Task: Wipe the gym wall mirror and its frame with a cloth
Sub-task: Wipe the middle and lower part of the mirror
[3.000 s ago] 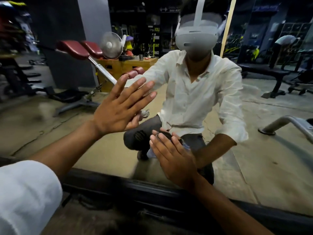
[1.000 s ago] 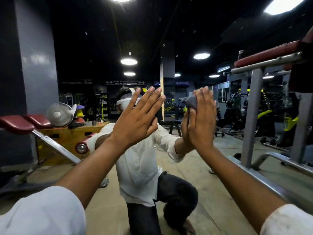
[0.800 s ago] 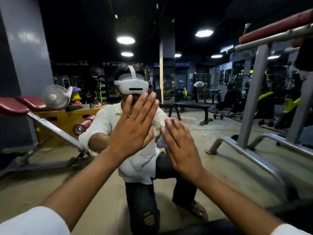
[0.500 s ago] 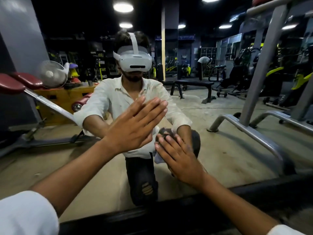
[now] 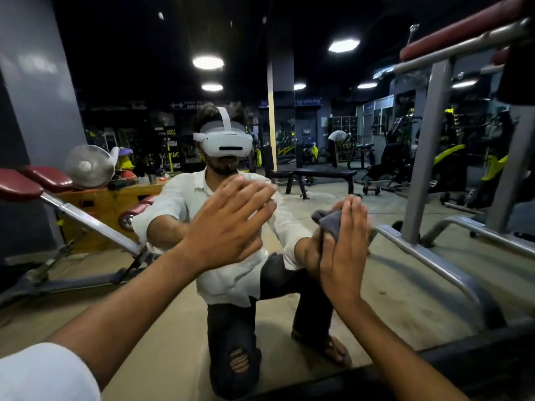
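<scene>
The left hand [image 5: 231,227] lay flat against the mirror [image 5: 121,290], its fingers [image 5: 252,198] straight, close together and holding nothing. Just beside it, the right hand [image 5: 344,256] pressed a bunched grey cloth [image 5: 328,222] to the glass, its fingers [image 5: 354,218] straight and pointing up, with the cloth showing past the thumb side. The mirror's dark frame [image 5: 434,366] ran along the bottom, below both hands. The glass reflected a kneeling person [image 5: 225,273] in a white shirt and a red-padded gym bench [image 5: 17,186] at the left.

The left grip [image 5: 231,227] lies flat on the mirror [image 5: 144,299] while the right grip [image 5: 344,250] presses a grey cloth [image 5: 328,224] against it.
</scene>
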### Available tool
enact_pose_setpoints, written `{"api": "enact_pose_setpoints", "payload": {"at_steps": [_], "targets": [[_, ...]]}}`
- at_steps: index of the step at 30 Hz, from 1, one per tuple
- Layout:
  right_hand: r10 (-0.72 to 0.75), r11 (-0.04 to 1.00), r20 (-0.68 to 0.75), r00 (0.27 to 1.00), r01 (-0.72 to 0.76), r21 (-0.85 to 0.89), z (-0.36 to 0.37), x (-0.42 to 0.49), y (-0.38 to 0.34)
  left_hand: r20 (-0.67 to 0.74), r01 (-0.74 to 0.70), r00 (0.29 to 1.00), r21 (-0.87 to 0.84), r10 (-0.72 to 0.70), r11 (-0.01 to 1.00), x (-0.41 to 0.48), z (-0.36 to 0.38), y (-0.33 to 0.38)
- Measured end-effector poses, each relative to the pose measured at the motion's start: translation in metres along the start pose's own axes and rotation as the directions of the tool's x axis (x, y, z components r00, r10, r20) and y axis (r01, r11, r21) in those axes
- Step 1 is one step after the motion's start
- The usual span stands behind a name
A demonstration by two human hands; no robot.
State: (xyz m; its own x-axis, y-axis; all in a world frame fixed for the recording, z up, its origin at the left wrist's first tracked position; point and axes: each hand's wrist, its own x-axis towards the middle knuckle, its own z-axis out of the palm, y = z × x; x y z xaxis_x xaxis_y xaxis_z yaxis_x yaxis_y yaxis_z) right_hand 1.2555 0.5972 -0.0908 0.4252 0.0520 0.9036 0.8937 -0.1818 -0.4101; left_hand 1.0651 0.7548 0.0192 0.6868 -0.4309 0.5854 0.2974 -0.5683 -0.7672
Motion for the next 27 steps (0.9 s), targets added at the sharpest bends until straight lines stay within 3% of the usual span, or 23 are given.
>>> {"api": "enact_pose_setpoints", "payload": {"at_steps": [4,7,9,11,13,14,15,17,20,22,25,27], "targets": [[-0.328,0.944,0.060,0.943,0.330,-0.021,0.007,0.078,-0.061,-0.066,0.268,0.962,0.022,-0.266,0.963,0.060,-0.020,-0.055],[-0.522,0.836,0.154,0.839,0.539,-0.104,0.002,0.127,-0.072,-0.060,0.313,0.949,0.040,-0.311,0.949,0.086,-0.026,-0.082],[-0.456,0.876,0.077,0.887,0.462,-0.134,-0.006,0.158,-0.061,-0.059,0.304,0.952,0.053,-0.301,0.951,0.089,-0.024,-0.087],[-0.200,0.979,-0.102,0.975,0.193,-0.070,-0.015,0.182,-0.053,-0.065,0.297,0.954,0.066,-0.293,0.953,0.088,-0.021,-0.085],[0.047,0.999,-0.233,0.971,-0.044,0.018,-0.013,0.192,-0.064,-0.075,0.292,0.955,0.071,-0.287,0.954,0.086,-0.021,-0.083],[0.074,0.997,-0.244,0.967,-0.071,0.024,-0.009,0.191,-0.078,-0.081,0.291,0.955,0.071,-0.285,0.954,0.086,-0.020,-0.083],[0.024,1.000,-0.216,0.976,-0.023,0.004,-0.003,0.187,-0.093,-0.088,0.290,0.955,0.069,-0.284,0.954,0.086,-0.020,-0.083],[-0.229,0.973,-0.083,0.970,0.226,-0.045,0.008,0.174,-0.113,-0.104,0.289,0.954,0.056,-0.282,0.956,0.086,-0.020,-0.084],[-0.484,0.864,0.076,0.872,0.489,-0.115,0.005,0.175,-0.105,-0.108,0.286,0.954,0.045,-0.280,0.957,0.084,-0.018,-0.084],[-0.434,0.890,0.040,0.900,0.435,-0.134,-0.004,0.184,-0.088,-0.109,0.284,0.954,0.042,-0.278,0.958,0.084,-0.017,-0.084],[-0.129,0.990,-0.094,0.987,0.123,-0.067,-0.012,0.176,-0.066,-0.091,0.214,0.974,0.075,-0.207,0.974,0.082,-0.012,-0.080],[-0.094,0.993,-0.100,0.991,0.086,-0.084,-0.008,0.152,-0.061,-0.054,0.154,0.987,0.085,-0.150,0.984,0.078,-0.007,-0.067]]}}
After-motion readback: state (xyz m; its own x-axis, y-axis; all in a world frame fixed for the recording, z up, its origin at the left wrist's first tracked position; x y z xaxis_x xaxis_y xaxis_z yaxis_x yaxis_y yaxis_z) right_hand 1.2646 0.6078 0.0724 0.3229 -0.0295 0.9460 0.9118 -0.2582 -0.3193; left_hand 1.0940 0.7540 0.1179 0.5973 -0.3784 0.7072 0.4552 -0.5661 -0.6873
